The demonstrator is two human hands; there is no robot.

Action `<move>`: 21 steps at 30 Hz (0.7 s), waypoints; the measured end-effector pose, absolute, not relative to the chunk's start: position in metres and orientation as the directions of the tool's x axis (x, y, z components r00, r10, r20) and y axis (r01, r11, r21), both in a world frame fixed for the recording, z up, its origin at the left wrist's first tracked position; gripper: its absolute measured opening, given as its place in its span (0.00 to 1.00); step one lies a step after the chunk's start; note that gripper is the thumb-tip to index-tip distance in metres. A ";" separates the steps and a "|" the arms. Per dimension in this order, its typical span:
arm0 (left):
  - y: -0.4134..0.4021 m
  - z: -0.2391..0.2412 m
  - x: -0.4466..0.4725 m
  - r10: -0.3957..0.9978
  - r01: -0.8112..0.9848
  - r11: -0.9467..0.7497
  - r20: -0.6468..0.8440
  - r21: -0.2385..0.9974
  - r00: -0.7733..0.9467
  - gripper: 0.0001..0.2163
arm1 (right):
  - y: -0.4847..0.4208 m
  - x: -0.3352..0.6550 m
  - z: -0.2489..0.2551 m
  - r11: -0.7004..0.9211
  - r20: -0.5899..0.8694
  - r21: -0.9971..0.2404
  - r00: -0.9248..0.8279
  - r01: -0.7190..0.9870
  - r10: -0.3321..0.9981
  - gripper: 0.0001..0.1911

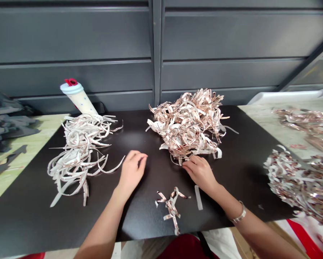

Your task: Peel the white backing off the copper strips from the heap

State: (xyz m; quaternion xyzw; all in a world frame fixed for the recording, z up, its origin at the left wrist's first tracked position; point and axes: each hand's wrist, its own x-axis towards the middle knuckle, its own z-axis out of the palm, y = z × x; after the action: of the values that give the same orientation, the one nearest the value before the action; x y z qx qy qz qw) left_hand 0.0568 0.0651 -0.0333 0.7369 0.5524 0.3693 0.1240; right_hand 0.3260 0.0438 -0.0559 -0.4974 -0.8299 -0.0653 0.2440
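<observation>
My right hand (200,172) is at the front edge of a tangled pile of shiny rose-gold and white strips (189,124). Its thumb and fingertips are pinched on a thin strip (176,163) that curves out of the pile. To the left, my left hand (133,166) hovers over the dark table with fingers curled and thumb close to the index finger; nothing shows between them. Beside it spreads a looser heap of mostly white strips (79,151). Between my forearms lie a small cluster of short strips (172,208) and one flat white strip (198,198).
A pale tumbler with a red spout (79,97) stands tilted behind the left heap. The black table (147,223) backs onto a grey panelled wall (96,36). More shredded strips (298,183) are heaped at the right edge. Grey scraps (7,126) lie at far left.
</observation>
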 end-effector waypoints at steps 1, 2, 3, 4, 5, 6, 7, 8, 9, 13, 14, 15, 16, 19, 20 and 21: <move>0.061 -0.033 0.063 0.928 0.652 -0.358 0.332 0.668 0.170 0.09 | 0.041 0.322 -0.054 0.532 0.488 -0.233 -0.376 0.814 0.788 0.10; 0.056 -0.033 0.069 0.944 0.570 -0.326 0.232 0.754 0.234 0.10 | 0.037 0.316 -0.052 0.561 0.503 -0.331 -0.361 0.759 0.785 0.10; 0.052 -0.033 0.075 0.945 0.475 -0.255 0.113 0.842 0.307 0.11 | 0.033 0.310 -0.049 0.582 0.514 -0.413 -0.348 0.701 0.784 0.10; 0.048 -0.033 0.081 0.925 0.365 -0.146 -0.005 0.919 0.380 0.11 | 0.030 0.304 -0.046 0.599 0.522 -0.473 -0.343 0.646 0.781 0.10; 0.044 -0.034 0.086 0.890 0.248 -0.013 -0.102 0.969 0.444 0.12 | 0.028 0.297 -0.043 0.616 0.527 -0.507 -0.348 0.604 0.775 0.10; 0.040 -0.034 0.091 0.860 0.126 0.114 -0.161 0.985 0.484 0.15 | 0.026 0.291 -0.040 0.633 0.528 -0.519 -0.367 0.574 0.766 0.11; 0.038 -0.034 0.095 0.849 0.009 0.212 -0.189 0.977 0.494 0.18 | 0.026 0.286 -0.037 0.652 0.527 -0.518 -0.394 0.554 0.753 0.12; 0.036 -0.034 0.097 0.857 -0.101 0.282 -0.204 0.954 0.473 0.19 | 0.026 0.281 -0.035 0.668 0.523 -0.513 -0.420 0.539 0.742 0.12; 0.036 -0.034 0.098 0.878 -0.208 0.324 -0.211 0.923 0.429 0.18 | 0.026 0.277 -0.034 0.675 0.515 -0.517 -0.439 0.526 0.736 0.13; 0.045 -0.025 0.087 0.941 -0.596 0.337 -0.235 0.729 0.246 0.16 | 0.032 0.272 -0.034 0.589 0.447 -0.678 -0.390 0.440 0.805 0.10; 0.047 -0.023 0.083 0.945 -0.664 0.327 -0.235 0.673 0.227 0.14 | 0.034 0.271 -0.034 0.547 0.416 -0.733 -0.370 0.404 0.831 0.09; 0.049 -0.020 0.079 0.947 -0.715 0.318 -0.236 0.622 0.216 0.13 | 0.035 0.271 -0.035 0.509 0.389 -0.778 -0.353 0.368 0.851 0.07; 0.051 -0.018 0.076 0.946 -0.751 0.318 -0.242 0.579 0.214 0.12 | 0.037 0.271 -0.035 0.477 0.367 -0.812 -0.339 0.337 0.866 0.07; 0.052 -0.016 0.072 0.936 -0.793 0.343 -0.258 0.503 0.241 0.12 | 0.040 0.267 -0.036 0.438 0.348 -0.844 -0.304 0.311 0.887 0.10; 0.052 -0.016 0.072 0.933 -0.792 0.352 -0.256 0.499 0.254 0.12 | 0.041 0.266 -0.036 0.446 0.361 -0.836 -0.291 0.321 0.886 0.08; 0.051 -0.016 0.072 0.931 -0.785 0.358 -0.251 0.505 0.263 0.12 | 0.041 0.265 -0.036 0.463 0.383 -0.821 -0.279 0.333 0.881 0.05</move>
State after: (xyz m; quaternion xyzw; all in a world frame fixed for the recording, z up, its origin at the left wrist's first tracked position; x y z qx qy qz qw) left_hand 0.0724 0.0508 -0.0163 0.1408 0.2592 0.5487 0.7822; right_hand 0.2651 0.0410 -0.0359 -0.4126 -0.7356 0.3136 0.4362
